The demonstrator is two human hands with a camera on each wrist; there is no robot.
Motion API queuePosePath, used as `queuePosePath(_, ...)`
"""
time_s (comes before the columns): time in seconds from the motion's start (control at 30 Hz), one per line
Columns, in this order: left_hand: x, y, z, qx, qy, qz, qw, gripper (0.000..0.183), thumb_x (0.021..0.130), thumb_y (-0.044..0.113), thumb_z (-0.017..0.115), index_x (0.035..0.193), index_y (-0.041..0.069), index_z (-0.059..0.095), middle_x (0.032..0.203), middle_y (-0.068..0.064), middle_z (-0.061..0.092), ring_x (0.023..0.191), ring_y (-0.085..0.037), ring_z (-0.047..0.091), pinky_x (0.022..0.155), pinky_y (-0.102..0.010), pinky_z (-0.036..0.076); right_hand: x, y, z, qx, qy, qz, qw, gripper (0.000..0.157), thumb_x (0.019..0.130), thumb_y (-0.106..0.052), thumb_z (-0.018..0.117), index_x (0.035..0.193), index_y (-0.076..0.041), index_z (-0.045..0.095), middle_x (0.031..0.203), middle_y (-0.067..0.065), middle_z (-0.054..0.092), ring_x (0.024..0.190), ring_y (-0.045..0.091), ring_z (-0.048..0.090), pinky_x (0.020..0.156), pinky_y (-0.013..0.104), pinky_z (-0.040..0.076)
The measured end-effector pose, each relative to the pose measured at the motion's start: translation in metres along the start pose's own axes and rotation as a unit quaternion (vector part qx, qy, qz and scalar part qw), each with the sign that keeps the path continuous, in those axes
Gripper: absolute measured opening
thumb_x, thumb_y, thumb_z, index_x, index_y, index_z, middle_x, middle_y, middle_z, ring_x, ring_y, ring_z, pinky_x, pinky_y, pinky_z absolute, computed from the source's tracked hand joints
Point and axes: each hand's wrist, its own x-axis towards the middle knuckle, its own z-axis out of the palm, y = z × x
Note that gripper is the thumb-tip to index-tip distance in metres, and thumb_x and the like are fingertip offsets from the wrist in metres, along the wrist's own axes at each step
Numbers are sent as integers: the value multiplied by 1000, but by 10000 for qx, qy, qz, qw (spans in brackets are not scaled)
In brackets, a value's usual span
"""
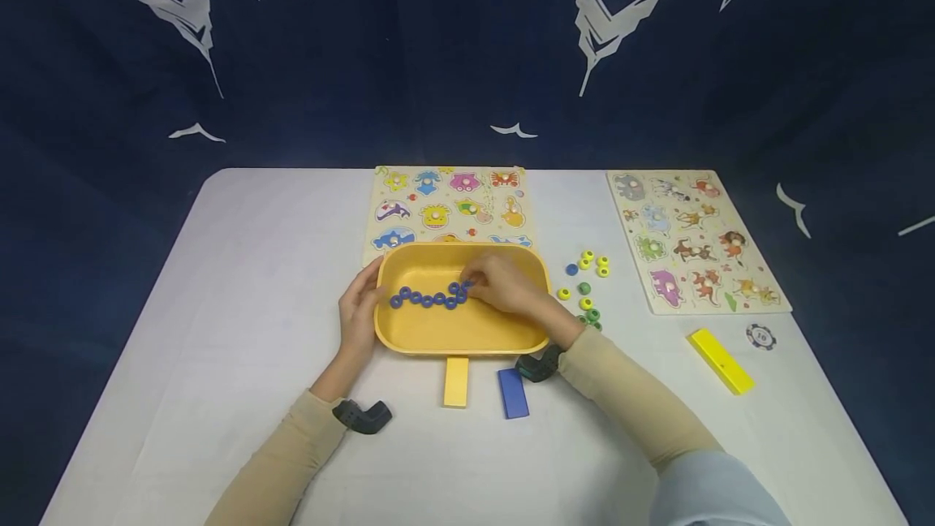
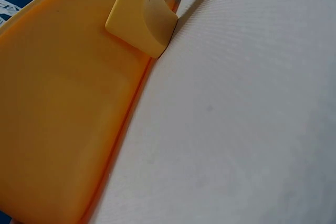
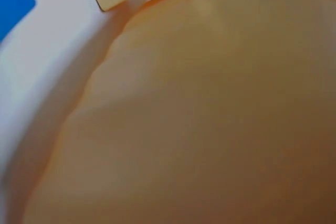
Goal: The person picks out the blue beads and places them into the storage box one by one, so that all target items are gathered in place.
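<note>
A yellow tray [image 1: 431, 338] stands in the middle of the table, its wall also filling the left of the left wrist view. Inside it, small blue beads [image 1: 427, 301] form a zigzag row from the left end to the middle. My left hand [image 1: 356, 316] grips the tray's left end, thumb at the rim and fingers along the outside. My right hand [image 1: 502, 282] reaches over the tray's right side, fingertips bent down and pinching a blue bead [image 1: 466, 286] at the row's right end. The fingers partly hide that bead, and the right wrist view is blurred.
Behind the tray lies an animal puzzle board [image 1: 414, 205]; another puzzle board [image 1: 694, 246] lies at the right. Loose yellow and green beads [image 1: 584, 288] are scattered beside the tray. A yellow block [image 1: 455, 384], a blue block [image 1: 514, 394], a long yellow block [image 1: 721, 361] and a chip [image 1: 761, 337] lie nearer.
</note>
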Motion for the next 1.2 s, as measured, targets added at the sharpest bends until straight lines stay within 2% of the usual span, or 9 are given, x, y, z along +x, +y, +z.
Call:
queuePosePath(0.13, -1, 1, 1, -11, 20, -20, 10000, 44, 85, -5, 40, 128, 1, 44, 126, -20, 47, 114, -35, 44, 98, -43, 39, 0, 2, 1, 64, -38, -91, 9999, 20, 77, -5, 63, 97, -6, 66, 92, 4, 64, 85, 14, 59, 77, 25, 50)
queuePosePath(0.23, -2, 2, 2, 61, 35, -13, 10000, 44, 84, -5, 41, 128, 1, 44, 126, -19, 48, 114, -34, 45, 98, -42, 39, -5, 4, -1, 218, 151, -275, 9993, 23, 77, -6, 62, 100, -5, 65, 93, 4, 65, 86, 14, 58, 77, 25, 50)
queuePosePath(0.43, -2, 2, 3, 115, 37, -6, 9999, 45, 84, -4, 40, 128, 1, 44, 126, -19, 48, 114, -33, 45, 98, -41, 39, -33, 10, -18, 788, 1138, -522, 9890, 22, 82, -14, 62, 102, -8, 65, 94, 1, 64, 80, 10, 57, 67, 24, 51)
queuePosePath(0.57, -1, 3, 3, 72, 47, -12, 10000, 44, 84, -5, 41, 128, 1, 44, 125, -20, 48, 114, -34, 45, 98, -41, 39, -54, 26, -33, 1083, 2117, -313, 9708, 23, 81, -20, 64, 100, -9, 65, 90, 0, 64, 78, 11, 57, 62, 23, 49)
queuePosePath(0.7, 0, 4, 1, 51, 86, -16, 9999, 45, 84, -5, 41, 128, 1, 44, 126, -19, 48, 115, -33, 45, 98, -36, 40, -72, 55, -41, 1228, 3107, 206, 9423, 23, 81, -19, 64, 100, -7, 65, 88, 4, 64, 77, 13, 57, 61, 18, 49)
queuePosePath(0.87, 0, 3, 0, 10, 130, -51, 9999, 45, 84, -6, 41, 128, 1, 44, 126, -17, 48, 114, -32, 45, 96, -33, 42, -83, 93, -40, 1469, 3688, 1060, 9117, 25, 80, -20, 65, 102, -10, 65, 90, 4, 63, 77, 9, 55, 63, 15, 49)
queuePosePath(0.97, -1, 2, 0, -45, 139, -96, 9998, 45, 84, -6, 41, 128, 1, 44, 127, -16, 48, 114, -31, 45, 96, -30, 42, -86, 100, -38, 1195, 3736, 1435, 9086, 25, 81, -22, 63, 103, -11, 64, 91, 4, 63, 79, 11, 55, 68, 19, 49)
queuePosePath(1.03, -1, 1, 1, -56, 135, -125, 9998, 45, 84, -6, 41, 128, 1, 44, 127, -16, 47, 115, -29, 45, 96, -28, 42, -86, 105, -35, 1086, 3748, 1498, 9084, 25, 81, -21, 64, 103, -11, 64, 90, 3, 62, 78, 12, 55, 68, 20, 49)
queuePosePath(1.2, 1, -5, 0, -90, 114, -114, 9998, 45, 84, -7, 40, 128, 1, 45, 127, -17, 48, 114, -28, 46, 94, -25, 43, -84, 114, -25, 554, 3615, 1476, 9190, 27, 78, -22, 66, 102, -10, 65, 86, 3, 61, 75, 13, 56, 64, 21, 49)
